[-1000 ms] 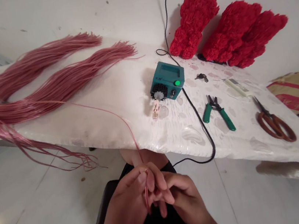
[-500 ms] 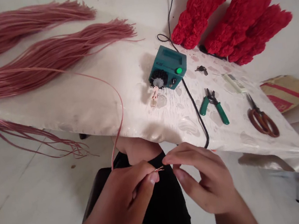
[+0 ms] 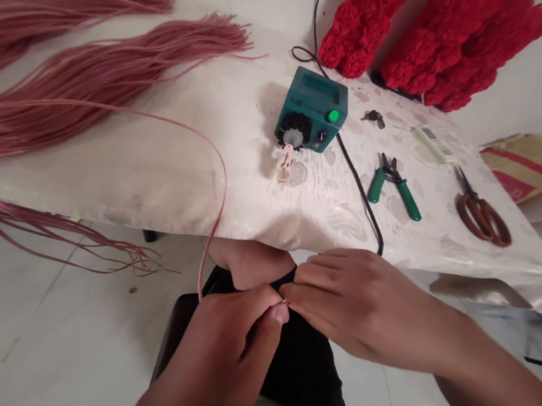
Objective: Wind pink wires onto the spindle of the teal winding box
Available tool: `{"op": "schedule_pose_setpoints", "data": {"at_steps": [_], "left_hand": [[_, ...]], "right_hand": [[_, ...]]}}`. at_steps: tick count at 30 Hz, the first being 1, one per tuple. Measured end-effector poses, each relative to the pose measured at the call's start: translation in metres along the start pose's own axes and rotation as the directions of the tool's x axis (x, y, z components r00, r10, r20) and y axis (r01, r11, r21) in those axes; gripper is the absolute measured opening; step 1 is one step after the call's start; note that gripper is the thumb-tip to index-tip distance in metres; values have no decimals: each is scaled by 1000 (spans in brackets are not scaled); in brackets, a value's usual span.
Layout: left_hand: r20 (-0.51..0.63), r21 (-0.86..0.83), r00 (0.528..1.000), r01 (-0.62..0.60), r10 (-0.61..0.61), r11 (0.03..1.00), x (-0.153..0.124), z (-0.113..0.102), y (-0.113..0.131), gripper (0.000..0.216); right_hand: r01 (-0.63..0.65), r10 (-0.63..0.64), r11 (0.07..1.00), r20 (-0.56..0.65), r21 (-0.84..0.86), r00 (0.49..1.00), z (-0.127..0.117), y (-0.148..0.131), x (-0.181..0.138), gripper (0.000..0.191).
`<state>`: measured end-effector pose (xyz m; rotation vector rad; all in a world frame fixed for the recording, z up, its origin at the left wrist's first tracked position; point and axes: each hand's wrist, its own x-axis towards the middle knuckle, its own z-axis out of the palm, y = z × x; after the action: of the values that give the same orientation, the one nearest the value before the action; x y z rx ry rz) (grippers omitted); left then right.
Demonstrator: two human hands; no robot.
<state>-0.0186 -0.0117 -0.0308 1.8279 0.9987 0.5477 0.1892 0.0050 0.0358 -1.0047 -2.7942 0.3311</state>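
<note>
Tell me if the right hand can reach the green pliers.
Probably yes: the right hand sits just below the table edge, near the pliers, nothing between them, once it leaves the wire.

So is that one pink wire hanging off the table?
Yes. The pink wire curves over the table edge and drops down to the left hand.

A single thin pink insulated wire (image 3: 223, 189) leaves the long hank of matching wires (image 3: 83, 88) and curves down in a wide, loose arc; its end (mostly hidden, only a sliver shows) is pinched in the left hand (image 3: 216, 352), right up against the right hand (image 3: 360, 304).
</note>
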Motion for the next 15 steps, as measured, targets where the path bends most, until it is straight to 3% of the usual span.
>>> {"op": "schedule_pose_setpoints", "data": {"at_steps": [5, 15], "left_hand": [[21, 34, 998, -51, 50, 998, 1, 2, -3, 35], [168, -15, 986, 22, -19, 1000, 6, -3, -2, 36]], "right_hand": [[-10, 2, 992, 65, 123, 998, 0, 7, -1, 21], [-35, 1, 970, 143, 240, 990, 11, 7, -1, 23]]}}
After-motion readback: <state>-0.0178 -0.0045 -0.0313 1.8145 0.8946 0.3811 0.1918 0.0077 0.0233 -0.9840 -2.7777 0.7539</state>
